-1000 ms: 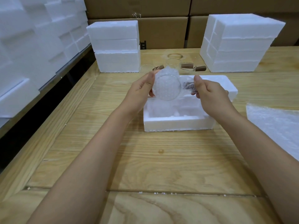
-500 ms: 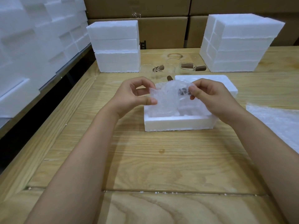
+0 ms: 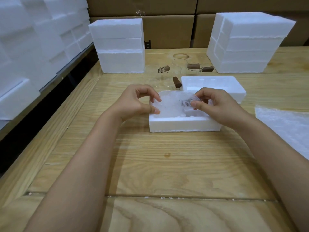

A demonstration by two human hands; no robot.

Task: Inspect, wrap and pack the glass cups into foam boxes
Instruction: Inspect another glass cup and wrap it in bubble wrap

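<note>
Grips first: my left grip (image 3: 133,104) pinches the loose edge of bubble wrap at the left end of the wrapped cup (image 3: 170,104), thumb below and fingers curled over the top. My right grip (image 3: 219,108) pinches the wrap at the other end, where the dark handle shows through the film. Neither is released; both grasp the same bundle.

That bundle sits between the two grips, in the mouth of the open foam box (image 3: 182,126), with its upper part showing above the near wall. Whether its underside touches the box floor I cannot tell, because the near wall hides it.

As I judge it, the next move turns on alignment. The cup's long axis, body to handle, runs left to right along the box's long side, with the body toward the left grip and the handle toward the right. It should therefore go straight down without turning, the right grip steering the handle clear of the right wall.

The foam lid (image 3: 212,84) lies just behind the box, nearer the right grip. Unwrapped glass cups (image 3: 167,72) stand farther back on the bench (image 3: 167,164), and a bubble wrap sheet (image 3: 284,129) lies well to the right.
</note>
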